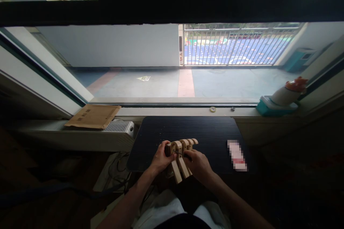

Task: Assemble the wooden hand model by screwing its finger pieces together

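Observation:
Over the near edge of the dark table (153, 132) is a pale wooden assembly (177, 146) with several curved, hook-like pieces side by side and straight legs pointing down towards me. My left hand (161, 158) grips its left end, thumb in front and fingers behind. At its right side my right hand (199, 164) is closed around a thin, dark, screwdriver-like tool (178, 153). The tool's shaft points left, its tip at a hole in the leftmost curved piece. Its handle is mostly hidden in my fingers, so the exact kind is unclear.
A blurred pink-and-white item (237, 155) lies on the table's right. The windowsill holds a tape roll (213, 109), a small dark object (233, 108) and a teal box (276, 106) with a white-and-orange figure. Cardboard (94, 116) rests on the left radiator (119, 127); cables (118, 168) hang below.

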Demonstrator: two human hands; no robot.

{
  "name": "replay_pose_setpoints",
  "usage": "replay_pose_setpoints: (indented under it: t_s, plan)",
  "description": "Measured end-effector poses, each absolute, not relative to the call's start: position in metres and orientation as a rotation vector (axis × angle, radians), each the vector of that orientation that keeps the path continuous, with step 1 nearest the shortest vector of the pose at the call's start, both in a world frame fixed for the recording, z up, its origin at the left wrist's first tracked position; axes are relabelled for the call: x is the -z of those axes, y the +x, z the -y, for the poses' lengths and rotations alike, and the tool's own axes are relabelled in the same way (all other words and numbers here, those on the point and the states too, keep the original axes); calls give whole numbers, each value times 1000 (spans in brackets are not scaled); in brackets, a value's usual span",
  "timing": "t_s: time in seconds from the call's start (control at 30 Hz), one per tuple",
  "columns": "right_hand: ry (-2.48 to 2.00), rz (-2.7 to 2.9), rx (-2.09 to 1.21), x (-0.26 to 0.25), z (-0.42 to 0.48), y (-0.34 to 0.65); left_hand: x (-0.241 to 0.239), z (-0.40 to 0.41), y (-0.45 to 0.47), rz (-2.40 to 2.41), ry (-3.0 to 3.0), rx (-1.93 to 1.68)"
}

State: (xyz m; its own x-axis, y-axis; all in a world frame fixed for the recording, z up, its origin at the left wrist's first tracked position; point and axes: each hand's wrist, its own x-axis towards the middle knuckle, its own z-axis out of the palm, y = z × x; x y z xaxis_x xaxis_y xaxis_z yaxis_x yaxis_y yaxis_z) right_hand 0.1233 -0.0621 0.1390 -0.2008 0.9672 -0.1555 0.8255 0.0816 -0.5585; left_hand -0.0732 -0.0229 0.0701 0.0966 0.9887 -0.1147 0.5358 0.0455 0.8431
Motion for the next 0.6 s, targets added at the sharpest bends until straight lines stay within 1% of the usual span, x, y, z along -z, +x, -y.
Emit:
replay_pose_setpoints:
  t_s: [0.07, 0.13, 0.23, 0.33, 0.43, 0.53, 0.6]
  plan:
    - [-1852, 2029, -886, -139, 62, 122, -69, 23, -74, -1535, 1600, -731]
    - [-1857, 2043, -877, -142, 63, 122, -67, 23, -74, -1536, 1597, -736]
    - [-1763, 2196, -709, -148, 65, 121, -64, 23, -74, -1541, 1586, -745]
    - [-1580, 2436, -522, -151, 67, 122, -63, 24, -74, -1540, 1590, -772]
    - [-1480, 2573, -430, -150, 67, 124, -64, 24, -73, -1540, 1592, -795]
    - [-1548, 2480, -492, -146, 67, 125, -64, 24, -72, -1534, 1599, -811]
    - [-1631, 2257, -649, -141, 66, 126, -63, 24, -72, -1526, 1613, -813]
